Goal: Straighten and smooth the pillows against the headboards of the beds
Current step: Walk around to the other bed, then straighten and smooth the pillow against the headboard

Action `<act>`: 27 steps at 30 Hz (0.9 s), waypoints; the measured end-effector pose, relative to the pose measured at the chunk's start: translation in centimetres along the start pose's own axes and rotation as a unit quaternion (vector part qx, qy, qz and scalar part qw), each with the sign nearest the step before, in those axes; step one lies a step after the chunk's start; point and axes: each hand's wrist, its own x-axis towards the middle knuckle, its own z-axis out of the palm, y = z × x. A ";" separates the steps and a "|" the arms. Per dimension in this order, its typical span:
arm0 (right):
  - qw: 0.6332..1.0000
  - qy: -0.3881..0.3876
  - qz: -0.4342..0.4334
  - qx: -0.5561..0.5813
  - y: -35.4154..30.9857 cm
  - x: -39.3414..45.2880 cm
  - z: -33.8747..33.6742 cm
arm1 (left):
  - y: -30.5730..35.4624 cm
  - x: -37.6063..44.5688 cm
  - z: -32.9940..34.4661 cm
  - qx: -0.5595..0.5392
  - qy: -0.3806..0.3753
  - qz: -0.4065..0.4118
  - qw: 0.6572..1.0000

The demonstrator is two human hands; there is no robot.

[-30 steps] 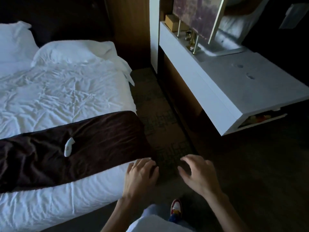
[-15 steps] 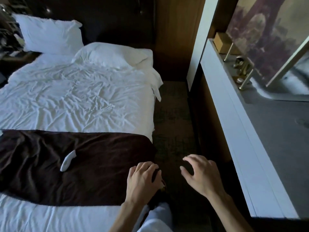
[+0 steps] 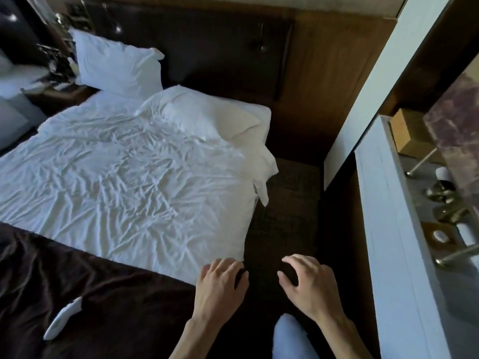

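Your left hand (image 3: pixel 220 286) and right hand (image 3: pixel 311 283) hang empty, fingers (image 3: pixel 291 260) loosely curled. Both pillows (image 3: pixel 207 114) lie at the headboard (image 3: pixel 220 47), well beyond them.

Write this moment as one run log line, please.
left hand: empty, over bed edge | right hand: empty, over aisle | far pillow: leaning on headboard | near pillow: flat, rumpled

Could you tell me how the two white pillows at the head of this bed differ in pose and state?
The far pillow stands propped upright against the dark headboard; the near pillow lies flat on the bed, away from the headboard. The far pillow looks plump and fairly smooth; the near pillow is slumped and creased, its case trailing loose over the bed's edge. Both are white, and neither hand touches them.
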 end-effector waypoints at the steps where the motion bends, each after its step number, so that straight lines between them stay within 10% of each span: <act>1: 1.000 -0.001 -0.008 0.002 1.0 2.5 -0.1 | 0.2 2.2 0.7 0.001 0.004 -0.004 1.000; 27: 0.979 -0.051 -0.198 0.009 16.2 64.9 -3.8 | 1.3 56.3 10.8 0.041 0.083 -0.198 0.976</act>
